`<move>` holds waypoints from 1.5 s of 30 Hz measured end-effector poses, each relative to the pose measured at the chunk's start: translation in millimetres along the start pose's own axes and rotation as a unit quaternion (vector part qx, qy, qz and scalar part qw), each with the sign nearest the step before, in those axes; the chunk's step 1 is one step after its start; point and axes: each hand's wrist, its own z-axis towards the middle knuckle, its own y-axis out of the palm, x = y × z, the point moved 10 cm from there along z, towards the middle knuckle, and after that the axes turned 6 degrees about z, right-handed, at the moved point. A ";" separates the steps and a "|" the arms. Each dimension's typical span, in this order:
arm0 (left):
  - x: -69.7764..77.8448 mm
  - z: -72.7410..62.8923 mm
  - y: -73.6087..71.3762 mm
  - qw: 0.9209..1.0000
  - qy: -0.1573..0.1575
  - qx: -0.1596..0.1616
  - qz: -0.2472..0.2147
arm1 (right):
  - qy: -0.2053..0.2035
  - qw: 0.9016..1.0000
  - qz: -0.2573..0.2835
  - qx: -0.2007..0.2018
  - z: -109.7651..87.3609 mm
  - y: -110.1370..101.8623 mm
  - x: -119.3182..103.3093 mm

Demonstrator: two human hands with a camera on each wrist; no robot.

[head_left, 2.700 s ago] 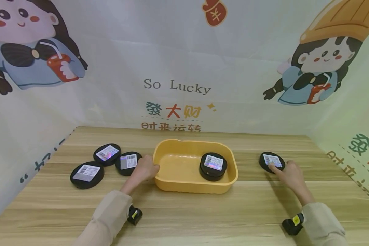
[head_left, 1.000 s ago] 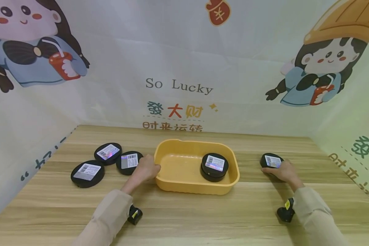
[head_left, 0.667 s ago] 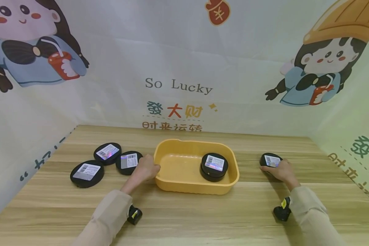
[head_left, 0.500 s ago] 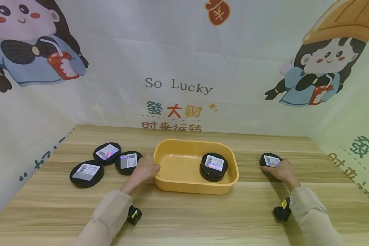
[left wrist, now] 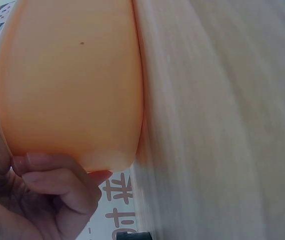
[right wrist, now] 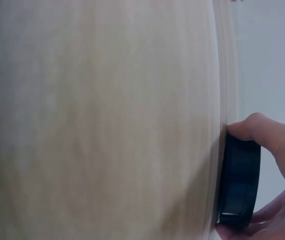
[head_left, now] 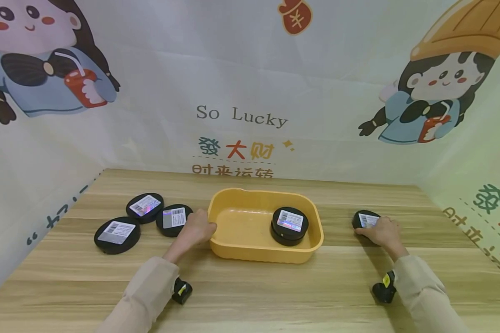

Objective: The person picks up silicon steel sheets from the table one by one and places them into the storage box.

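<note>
A yellow plastic basin [head_left: 250,253] stands on the table, and my left hand [head_left: 196,229] grips its left end. In the left wrist view, bent fingers [left wrist: 65,182] hook round the basin's rim. Inside, at the right end, two round black puck-like cases [head_left: 289,225] are stacked, the upper one labelled. To the right of the basin my right hand [head_left: 383,232] holds another flat black case [head_left: 365,219], its label facing up. The right wrist view shows the black case [right wrist: 240,175] standing between thumb and fingers, low at the table surface. My palm hides its near right side.
Left of the basin lie three more labelled black cases, one at the back [head_left: 146,207], one in front [head_left: 116,236] and one beside my left hand [head_left: 173,219]. A printed cloth backdrop [head_left: 241,83] walls the wooden table [head_left: 275,296] at back and sides.
My right thumb has gone from the top of the right-hand case to its side, and the hand now grasps the case. Lately the case has dipped slightly. My left hand stays put.
</note>
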 end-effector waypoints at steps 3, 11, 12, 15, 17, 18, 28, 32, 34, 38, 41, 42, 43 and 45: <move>-0.1 -0.1 -0.1 1.000 -0.001 0.000 0.001 | -0.007 1.000 -0.006 0.004 -2.3 -1.9 -1.8; 0.6 0.1 0.0 1.000 0.002 0.003 -0.002 | -0.022 1.000 -0.012 0.003 -5.7 -2.9 -0.9; 0.4 0.2 0.2 1.000 0.001 0.003 -0.004 | -0.024 1.000 -0.011 -0.001 -6.7 -2.6 -1.2; 0.0 0.1 0.3 1.000 -0.001 0.002 -0.006 | -0.030 0.999 -0.002 -0.010 -10.9 -2.8 -3.3; 0.1 0.2 0.2 1.000 -0.001 0.002 -0.003 | -0.036 0.999 0.000 -0.014 -13.1 -3.1 -4.6; 0.0 0.2 0.1 1.000 -0.002 0.002 -0.002 | -0.038 0.999 0.001 -0.017 -14.0 -3.0 -4.8; -0.3 0.9 0.6 1.000 -0.008 -0.006 0.007 | -0.031 0.999 0.018 0.001 -21.7 -5.3 -3.6; -0.5 1.0 0.1 1.000 -0.008 -0.006 0.009 | -0.041 0.998 0.043 0.017 -25.0 -10.2 -7.6; -0.8 1.2 0.1 1.000 -0.009 -0.006 0.010 | -0.049 0.997 0.054 0.025 -26.6 -12.9 -10.3; -0.8 1.3 0.2 1.000 -0.009 -0.007 0.009 | -0.062 0.995 0.067 0.039 -29.6 -17.6 -15.2; -0.3 1.2 0.2 1.000 -0.007 -0.006 0.010 | -0.066 0.994 0.074 0.046 -31.4 -19.8 -17.6; -0.2 1.2 0.2 1.000 -0.006 -0.005 0.010 | -0.063 0.994 0.077 0.047 -32.0 -20.0 -17.9; -0.2 1.3 0.4 1.000 -0.006 -0.005 0.010 | -0.061 0.994 0.081 0.046 -32.5 -19.9 -18.4; -0.1 1.1 0.7 1.000 -0.005 -0.005 0.010 | -0.055 0.994 0.089 0.043 -33.5 -19.9 -19.0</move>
